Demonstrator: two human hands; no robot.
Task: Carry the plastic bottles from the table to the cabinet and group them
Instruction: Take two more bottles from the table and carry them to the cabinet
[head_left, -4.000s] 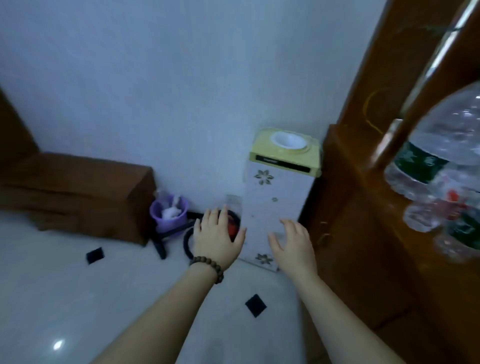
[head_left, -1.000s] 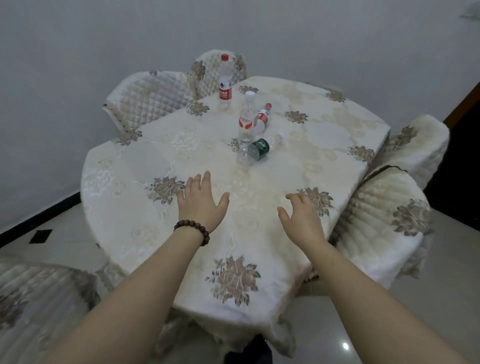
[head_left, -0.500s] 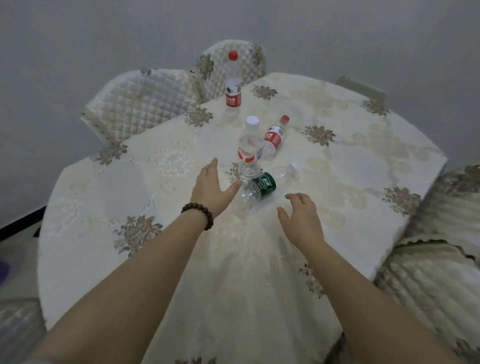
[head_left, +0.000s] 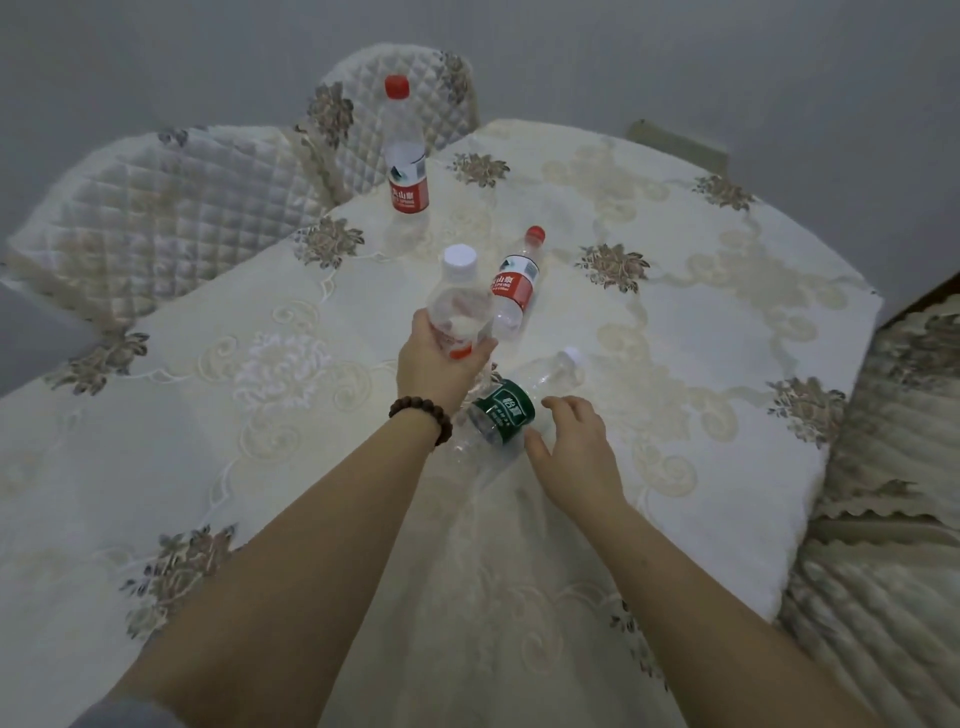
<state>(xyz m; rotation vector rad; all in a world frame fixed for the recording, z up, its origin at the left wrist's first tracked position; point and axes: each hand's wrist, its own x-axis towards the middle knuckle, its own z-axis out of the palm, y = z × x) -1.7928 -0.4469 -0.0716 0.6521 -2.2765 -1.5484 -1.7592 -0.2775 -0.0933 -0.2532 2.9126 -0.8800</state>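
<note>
Left hand (head_left: 441, 364) was wrapped around the lower body of the white-capped bottle (head_left: 460, 299), fingers curled round it, bottle upright with its cap pointing away from the wrist; whether its base was off the desk (head_left: 208, 415) could not be told. A bead bracelet (head_left: 422, 413) sat on the left wrist. Right hand (head_left: 574, 447) was spread wide, palm down, fingers loosely splayed, holding nothing; its thumb and forefinger lay just beside the green-label bottle (head_left: 511, 408), contact not certain. That bottle lay on its side between the two hands, white cap pointing away to the right of the left hand, base toward the left wrist. Just beyond the left hand's fingers, a small red-label bottle (head_left: 514, 288) lay tilted, red cap away, close beside the held bottle. Farther beyond the left hand, well apart from it, a tall red-capped bottle (head_left: 406, 150) stood upright near the far edge of the desk. Desk was covered by a cream embroidered cloth. Quilted chair covers (head_left: 171, 208) stood beyond and left of the left hand; another covered chair (head_left: 893, 519) was right of the right hand.
</note>
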